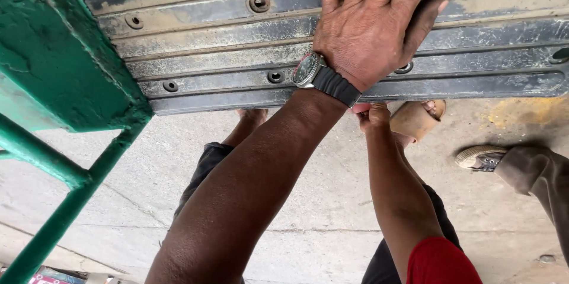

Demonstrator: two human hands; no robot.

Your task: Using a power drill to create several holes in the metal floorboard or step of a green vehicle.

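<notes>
Head view: one left hand [370, 23] flat on one grooved metal plate [225, 35].

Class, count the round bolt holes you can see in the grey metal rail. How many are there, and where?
6: two upper left, two lower left, one by the left hand's thumb, one at the right edge. The hand may hide more.
</notes>
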